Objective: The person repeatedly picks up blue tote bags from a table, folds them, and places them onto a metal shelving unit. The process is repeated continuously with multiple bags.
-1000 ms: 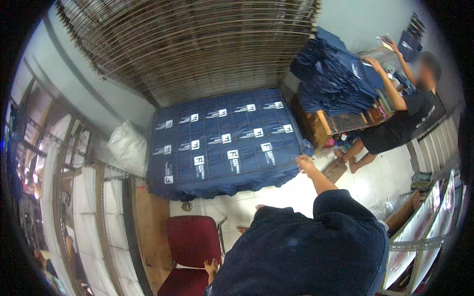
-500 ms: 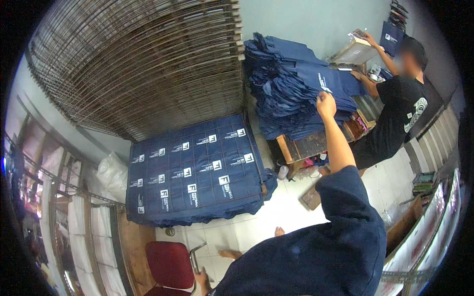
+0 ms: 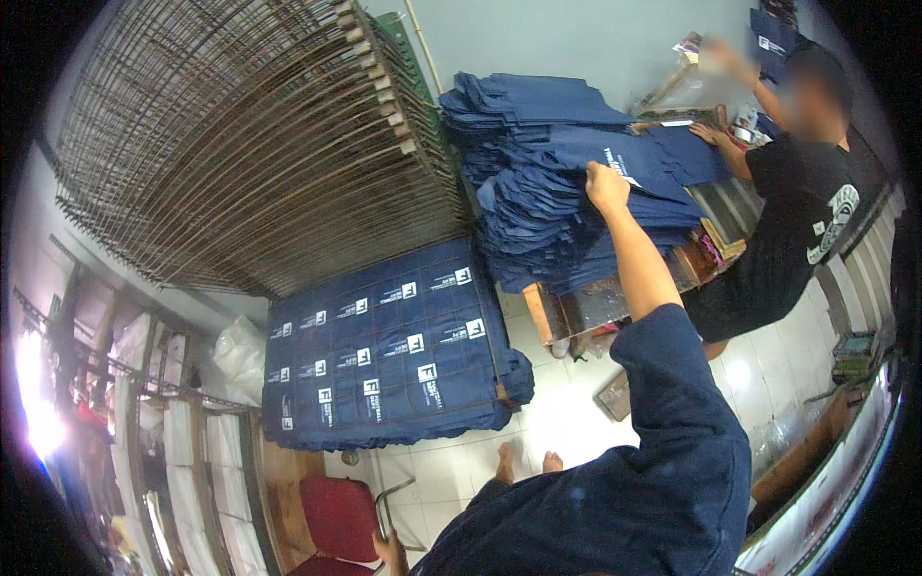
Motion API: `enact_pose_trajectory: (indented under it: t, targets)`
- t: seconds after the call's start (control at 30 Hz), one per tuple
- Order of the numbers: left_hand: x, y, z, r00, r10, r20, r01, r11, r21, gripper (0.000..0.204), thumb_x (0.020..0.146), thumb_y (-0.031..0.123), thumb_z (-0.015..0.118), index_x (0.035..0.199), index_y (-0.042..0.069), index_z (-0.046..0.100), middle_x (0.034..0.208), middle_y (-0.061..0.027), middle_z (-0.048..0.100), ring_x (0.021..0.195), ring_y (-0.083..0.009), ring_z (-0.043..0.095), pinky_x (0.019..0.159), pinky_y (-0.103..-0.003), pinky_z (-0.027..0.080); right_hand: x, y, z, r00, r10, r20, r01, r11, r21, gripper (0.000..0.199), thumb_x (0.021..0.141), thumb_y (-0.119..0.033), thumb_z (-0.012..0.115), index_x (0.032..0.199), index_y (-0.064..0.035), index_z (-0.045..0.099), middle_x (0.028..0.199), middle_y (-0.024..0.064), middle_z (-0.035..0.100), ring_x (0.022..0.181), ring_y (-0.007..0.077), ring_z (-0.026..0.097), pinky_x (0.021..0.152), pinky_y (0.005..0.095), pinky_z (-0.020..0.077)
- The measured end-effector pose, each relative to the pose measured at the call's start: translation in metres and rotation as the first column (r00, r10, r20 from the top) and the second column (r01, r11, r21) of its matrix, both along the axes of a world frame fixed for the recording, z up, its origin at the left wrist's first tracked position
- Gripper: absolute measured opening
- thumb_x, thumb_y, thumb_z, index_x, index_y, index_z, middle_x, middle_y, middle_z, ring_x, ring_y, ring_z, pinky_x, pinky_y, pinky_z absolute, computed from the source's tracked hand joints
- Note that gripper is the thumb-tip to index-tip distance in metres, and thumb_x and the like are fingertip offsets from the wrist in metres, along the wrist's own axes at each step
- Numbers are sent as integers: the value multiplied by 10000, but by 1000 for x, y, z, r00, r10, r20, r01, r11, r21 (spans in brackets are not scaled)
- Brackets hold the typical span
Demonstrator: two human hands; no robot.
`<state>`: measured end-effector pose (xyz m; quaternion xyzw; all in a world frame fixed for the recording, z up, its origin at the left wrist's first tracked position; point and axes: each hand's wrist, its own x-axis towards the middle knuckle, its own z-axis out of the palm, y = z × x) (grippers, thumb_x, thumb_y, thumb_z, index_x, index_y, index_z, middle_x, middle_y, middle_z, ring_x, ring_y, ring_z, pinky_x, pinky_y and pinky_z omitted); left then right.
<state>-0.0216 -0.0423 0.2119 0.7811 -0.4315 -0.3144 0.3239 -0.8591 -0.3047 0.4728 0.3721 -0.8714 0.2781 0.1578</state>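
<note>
My right hand [image 3: 608, 187] reaches out over a thick pile of navy fabric pieces [image 3: 538, 197] on a low wooden table. Its fingers are pinched on the near edge of a printed navy fabric piece [image 3: 586, 144] on top, just below the white print. At the lower edge, beside a red chair [image 3: 338, 518], my left hand [image 3: 389, 554] hangs low. Only part of it shows, and its fingers are too unclear to read.
A co-worker [image 3: 788, 192] sits right of the pile, one hand on the fabric. Left stands a drying rack [image 3: 259, 144] of stacked wire grids, printed navy pieces [image 3: 384, 346] spread on its lowest level. A brown block [image 3: 615, 396] lies on the tiled floor.
The view has shifted, and my feet now stand closer together near the rack. My right hand keeps its pinch at the printed piece's edge. The co-worker's raised hand has moved slightly.
</note>
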Motion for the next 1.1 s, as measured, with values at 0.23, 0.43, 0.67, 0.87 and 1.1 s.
enact_pose_trajectory:
  t: [0.23,0.43,0.67,0.87,1.1]
  targets:
    - [-304,-190,114,574,-445,-688,668,740,79,559,899,492,508,1289,93,481,1036,-39,603,797,-129,534,706,-266,438,99,120,-7,764,467,445,103,592,-799,218,906,-158,536,910,20,660,855,60,646,786,123,586,671,277,491]
    - [-481,-226,171,-189,-68,-980,949,244,-200,961,774,814,223,1359,65,359,1331,-120,448,1225,-284,418,983,-516,315,161,262,-4,591,378,713,289,726,-624,502,708,105,527,1195,-18,529,1003,65,597,888,127,562,751,256,476]
    - [-507,-102,225,-226,-118,-967,974,-14,-226,725,689,-161,536,1346,46,311,1285,-121,448,1187,-273,458,1017,-388,366,214,390,68,670,6,742,218,954,-205,603,652,40,521,1252,-24,530,1153,125,601,783,136,620,708,271,520]
    - [-556,-38,287,-573,-278,-771,819,-227,-527,714,633,-133,467,1323,-8,333,1225,-106,485,1144,-200,478,979,-310,367,261,476,171,807,-193,558,375,898,-232,416,696,32,588,1111,5,610,1035,92,643,910,130,601,810,275,492]
    - [-636,62,459,-964,-159,-214,260,-374,-890,802,566,-40,463,1358,-10,341,1187,-114,521,1077,-211,533,959,-308,400,328,585,307,944,-202,260,309,814,-492,667,588,45,519,1249,-44,539,1236,47,526,913,89,521,748,203,443]
